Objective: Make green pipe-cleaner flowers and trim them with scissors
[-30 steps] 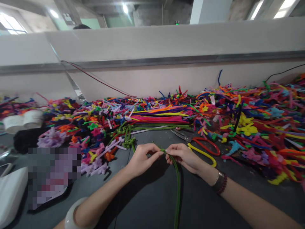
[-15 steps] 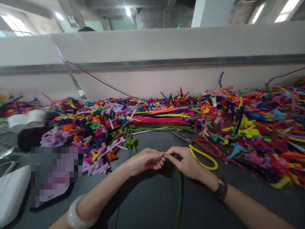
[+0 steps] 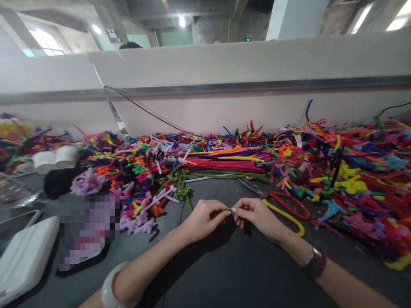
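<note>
My left hand (image 3: 205,218) and my right hand (image 3: 255,216) meet fingertip to fingertip over the dark grey table (image 3: 205,273). Both pinch a green pipe cleaner (image 3: 229,209); only a short green bit shows between the fingertips, the rest is hidden. A white bangle (image 3: 111,286) sits on my left wrist and a dark bracelet (image 3: 316,261) on my right. Scissors with red and yellow handles (image 3: 282,205) lie just beyond my right hand.
A wide heap of coloured pipe cleaners and twisted shapes (image 3: 337,171) runs along the back of the table, with straight bundles (image 3: 224,160) in the middle. Green twisted pieces (image 3: 183,192) lie near my left hand. A white box (image 3: 25,256) and paper cups (image 3: 56,158) stand at left.
The long green stem that hung down toward me between the hands no longer shows; only a short bit remains at the fingertips. The view has shifted a little to the left.
</note>
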The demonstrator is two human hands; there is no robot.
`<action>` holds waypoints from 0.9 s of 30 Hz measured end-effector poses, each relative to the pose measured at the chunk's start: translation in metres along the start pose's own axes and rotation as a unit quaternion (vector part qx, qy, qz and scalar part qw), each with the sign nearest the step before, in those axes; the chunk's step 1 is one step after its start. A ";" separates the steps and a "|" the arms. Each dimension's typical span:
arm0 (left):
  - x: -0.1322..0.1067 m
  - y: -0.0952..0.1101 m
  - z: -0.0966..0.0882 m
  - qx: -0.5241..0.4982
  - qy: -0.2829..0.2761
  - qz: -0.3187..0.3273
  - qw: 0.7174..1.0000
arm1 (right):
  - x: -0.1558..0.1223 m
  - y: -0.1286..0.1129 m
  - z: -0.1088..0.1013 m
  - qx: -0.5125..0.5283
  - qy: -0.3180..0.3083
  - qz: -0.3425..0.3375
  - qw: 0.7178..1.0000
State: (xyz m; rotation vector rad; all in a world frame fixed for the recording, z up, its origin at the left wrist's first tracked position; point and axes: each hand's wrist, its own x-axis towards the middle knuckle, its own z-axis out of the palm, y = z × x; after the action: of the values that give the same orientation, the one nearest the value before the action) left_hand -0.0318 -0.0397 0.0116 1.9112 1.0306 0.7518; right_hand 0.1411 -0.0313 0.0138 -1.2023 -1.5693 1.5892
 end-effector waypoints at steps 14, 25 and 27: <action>0.002 -0.009 -0.007 -0.473 -0.116 -0.279 0.827 | -0.008 0.002 0.002 -0.241 0.066 -0.261 0.932; 0.003 -0.010 -0.009 -0.397 -0.126 -0.244 0.876 | -0.004 0.004 -0.006 -0.263 0.017 -0.244 0.933; 0.003 -0.009 -0.008 -0.350 -0.124 -0.225 0.901 | -0.004 0.004 -0.007 -0.263 0.009 -0.239 0.935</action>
State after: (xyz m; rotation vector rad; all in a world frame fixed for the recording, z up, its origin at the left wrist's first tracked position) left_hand -0.0403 -0.0313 0.0077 1.0588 0.8393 0.4932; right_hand 0.1498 -0.0322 0.0113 -0.9673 -2.1537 0.8679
